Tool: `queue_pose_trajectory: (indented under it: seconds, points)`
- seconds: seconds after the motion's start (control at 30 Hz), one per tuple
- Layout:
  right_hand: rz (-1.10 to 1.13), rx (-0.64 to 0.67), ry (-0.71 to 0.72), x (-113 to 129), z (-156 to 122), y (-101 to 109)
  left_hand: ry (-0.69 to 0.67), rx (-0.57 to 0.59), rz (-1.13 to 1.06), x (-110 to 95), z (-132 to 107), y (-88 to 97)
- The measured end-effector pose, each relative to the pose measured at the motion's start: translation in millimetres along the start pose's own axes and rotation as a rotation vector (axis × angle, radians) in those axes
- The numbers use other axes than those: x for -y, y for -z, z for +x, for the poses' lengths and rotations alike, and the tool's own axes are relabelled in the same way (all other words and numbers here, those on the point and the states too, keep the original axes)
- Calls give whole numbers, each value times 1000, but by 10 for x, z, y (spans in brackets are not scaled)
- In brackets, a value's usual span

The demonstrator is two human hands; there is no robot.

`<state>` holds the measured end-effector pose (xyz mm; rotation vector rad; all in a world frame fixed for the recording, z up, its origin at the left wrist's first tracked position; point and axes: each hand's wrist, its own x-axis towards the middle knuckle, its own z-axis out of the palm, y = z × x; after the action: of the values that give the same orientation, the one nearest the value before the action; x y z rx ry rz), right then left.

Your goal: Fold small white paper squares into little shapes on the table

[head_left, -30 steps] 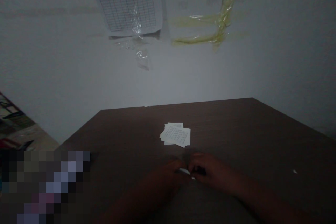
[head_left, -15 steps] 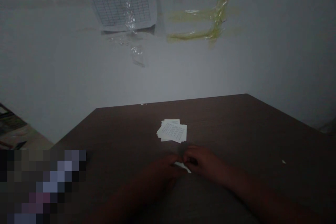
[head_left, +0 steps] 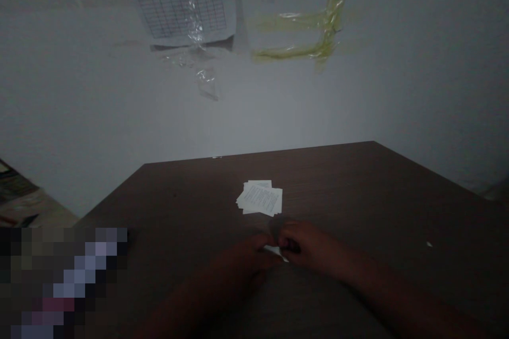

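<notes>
My two hands are close together above the near part of the brown table (head_left: 330, 185), with a small piece of white paper (head_left: 274, 250) between them. On my left hand (head_left: 256, 255), the thumb and the first finger stand apart, and the paper shows in the space between; whether they press on it, I cannot tell. On my right hand (head_left: 298, 243) the fingers are bent inward, with tips at the paper's edge — it is too dark there to tell if they are clamped on it. Just beyond my hands lies a loose pile of printed papers (head_left: 260, 199), the corners turned in different directions. Far to my right is one white scrap (head_left: 429, 244) (very small). On the wall (head_left: 278, 111) behind I see a sheet with a printed grid (head_left: 178, 0) — and yellow tape (head_left: 292, 54) beside it.
</notes>
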<state>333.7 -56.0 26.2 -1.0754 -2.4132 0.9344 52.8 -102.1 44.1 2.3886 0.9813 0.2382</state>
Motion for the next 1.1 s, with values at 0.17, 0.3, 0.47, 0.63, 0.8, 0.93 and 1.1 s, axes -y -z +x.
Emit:
queue_pose_trajectory:
  seconds: [0.17, 0.3, 0.47, 0.63, 0.8, 0.93, 1.1]
  points:
    - [-28, -63, -23, 6, 53, -80, 12, -29, 50, 64, 1, -79]
    - [-48, -109, -15, -37, 65, -109, -44, -52, 176, 122, 27, -118]
    - [-17, -87, 115, -110, 9, -76, 12, -45, 223, 2, 46, -39]
    - [-21, -34, 138, -32, -92, -39, 92, 1, 82, -69, -18, 71]
    - [-69, 26, 87, 100, -160, -15, 105, 46, -67, -32, -109, 198]
    - [-79, 36, 53, 183, -213, 20, 117, 25, -81, -24, -130, 229]
    - [-59, 60, 39, 236, -242, 26, 141, 11, -6, -12, -118, 209]
